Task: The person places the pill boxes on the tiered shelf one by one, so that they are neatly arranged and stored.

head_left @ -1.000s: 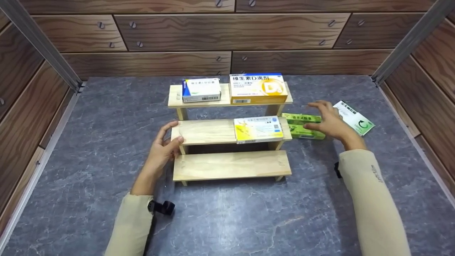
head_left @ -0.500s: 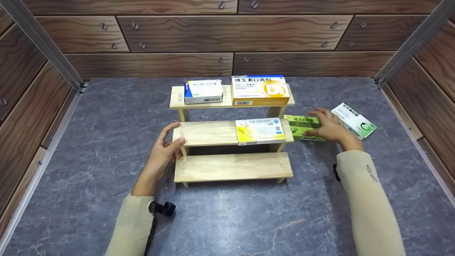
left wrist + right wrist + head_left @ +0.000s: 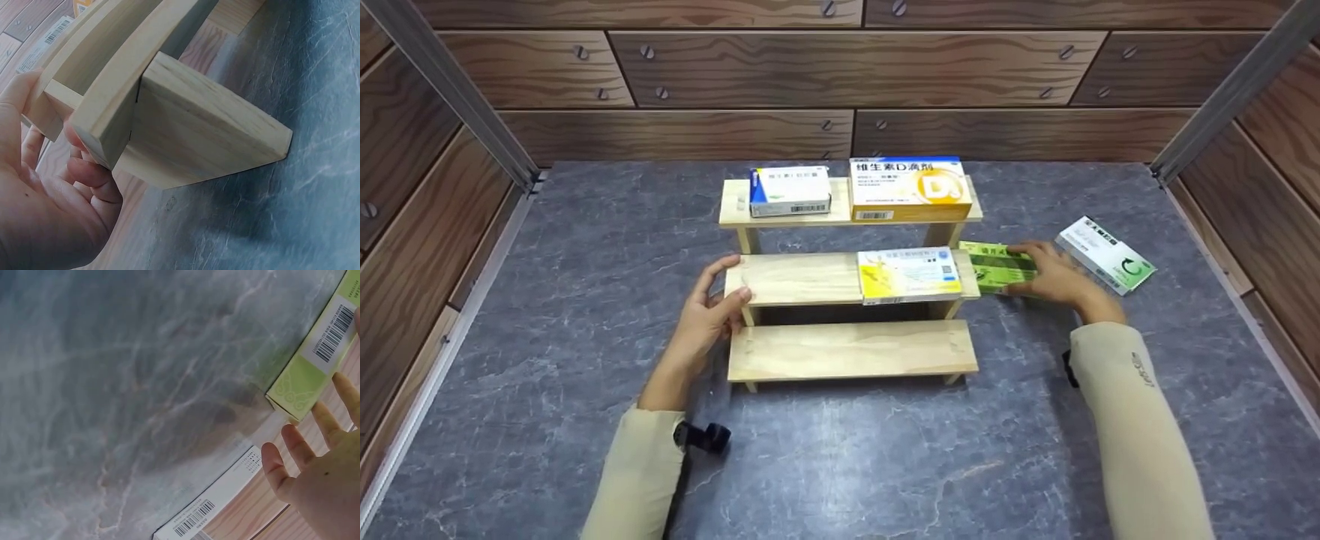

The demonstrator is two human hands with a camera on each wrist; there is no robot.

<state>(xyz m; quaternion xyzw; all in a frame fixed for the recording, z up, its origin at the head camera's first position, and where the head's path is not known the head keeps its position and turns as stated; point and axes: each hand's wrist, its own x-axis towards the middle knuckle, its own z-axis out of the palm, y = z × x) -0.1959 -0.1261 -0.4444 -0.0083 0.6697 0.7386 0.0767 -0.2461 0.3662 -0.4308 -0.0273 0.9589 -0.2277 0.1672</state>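
Lifted hastily, the green box the right hand pinches might bump the stand at three o'clock; left hand grips at nine.

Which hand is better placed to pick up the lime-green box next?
Most likely the right hand: it is at the right end of the lime-green box, while the left hand grips the left end of the wooden stand.
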